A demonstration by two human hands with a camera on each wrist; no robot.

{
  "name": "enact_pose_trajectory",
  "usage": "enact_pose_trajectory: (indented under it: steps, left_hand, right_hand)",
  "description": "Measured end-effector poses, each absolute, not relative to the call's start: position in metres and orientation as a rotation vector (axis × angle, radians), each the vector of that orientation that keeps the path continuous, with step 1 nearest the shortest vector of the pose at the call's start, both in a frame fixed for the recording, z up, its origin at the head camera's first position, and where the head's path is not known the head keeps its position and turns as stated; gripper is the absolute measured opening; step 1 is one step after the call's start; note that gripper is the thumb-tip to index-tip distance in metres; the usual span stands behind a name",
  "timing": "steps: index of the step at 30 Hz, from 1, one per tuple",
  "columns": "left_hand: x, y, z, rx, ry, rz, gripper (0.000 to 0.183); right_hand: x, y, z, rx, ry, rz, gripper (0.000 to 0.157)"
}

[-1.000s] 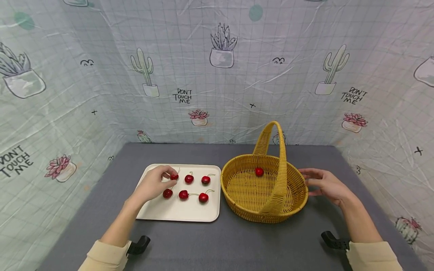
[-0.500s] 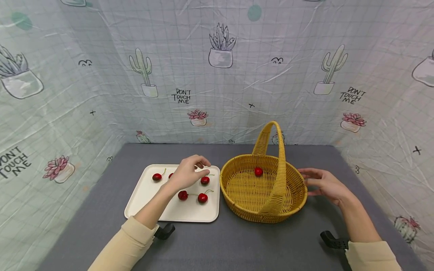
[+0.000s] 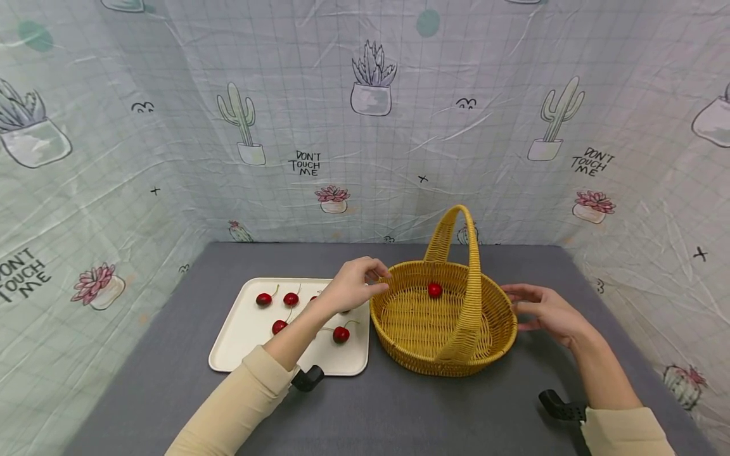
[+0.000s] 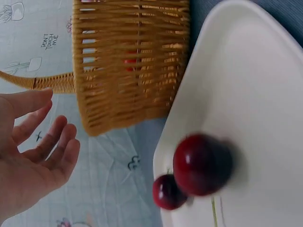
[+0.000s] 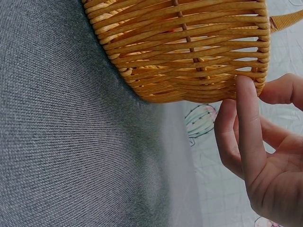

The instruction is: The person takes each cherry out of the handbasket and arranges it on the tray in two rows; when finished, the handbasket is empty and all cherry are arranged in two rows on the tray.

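My left hand [image 3: 352,285] hovers over the right edge of the white tray [image 3: 242,351], its fingertips by the left rim of the yellow wicker basket [image 3: 399,347]. Thumb and index finger come close together in the left wrist view, with nothing visible between them; the other fingers curve loosely. Several red cherries [image 3: 341,334] with stems lie on the tray, some hidden under my left arm. One cherry [image 3: 435,290] lies inside the basket near its back wall. On the basket's right side, my right hand [image 3: 556,315] touches the outer wall and rim with extended fingers [image 5: 248,113].
The basket's tall arched handle [image 3: 472,297] rises over its right half. Tray and basket stand side by side on a dark grey tabletop [image 3: 410,418]. Behind and beside it hangs a pale patterned cloth [image 3: 422,145].
My left hand has moved right across the tray, from the left-hand cherries to the basket's rim. My right hand stays at the basket's right side. The basket and its cherry have not moved.
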State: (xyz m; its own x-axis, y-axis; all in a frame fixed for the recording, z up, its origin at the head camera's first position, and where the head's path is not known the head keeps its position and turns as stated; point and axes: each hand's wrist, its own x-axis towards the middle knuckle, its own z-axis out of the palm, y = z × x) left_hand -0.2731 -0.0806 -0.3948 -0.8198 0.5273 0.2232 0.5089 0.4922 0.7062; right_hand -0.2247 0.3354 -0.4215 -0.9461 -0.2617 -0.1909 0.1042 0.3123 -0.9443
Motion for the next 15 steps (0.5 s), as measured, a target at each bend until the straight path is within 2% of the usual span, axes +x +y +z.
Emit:
enact_pose_trajectory:
  steps: [15]
  left_hand:
    - [-0.289,-0.034,-0.408,0.809,2.527,1.417,0.025]
  right_hand:
    - [-0.224,0.334,-0.421,-0.146,2.288,-1.662,0.063]
